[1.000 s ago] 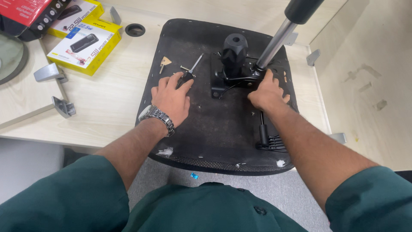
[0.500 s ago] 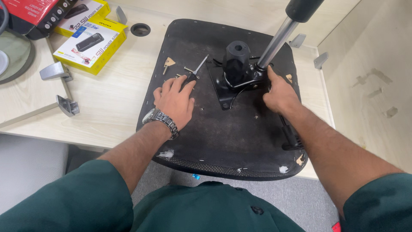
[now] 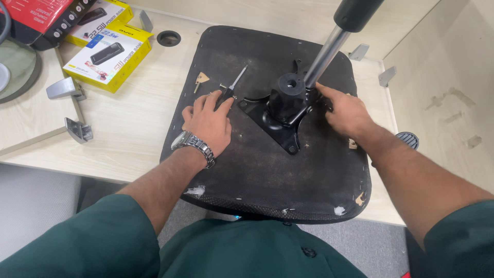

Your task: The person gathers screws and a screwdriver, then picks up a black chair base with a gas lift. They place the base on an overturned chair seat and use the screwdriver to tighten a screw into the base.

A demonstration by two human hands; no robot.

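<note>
Flat-palmed, left hand (image 3: 208,122) covers screwdriver (image 3: 232,86); right hand (image 3: 346,110) touches bracket (image 3: 280,123).

Both forearms reach forward over the chair seat base (image 3: 267,170), sleeves green to the elbows. The left hand (image 3: 208,121) lies palm down, fingers loosely spread, left of the base's centre, a metal watch on its wrist. The right hand (image 3: 346,110) rests right of centre, index finger extended, other fingers curled.

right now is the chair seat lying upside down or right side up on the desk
Upside down. The chair seat shows its black underside, with the metal mounting plate and lever facing up. The left hand rests flat on it.
</note>
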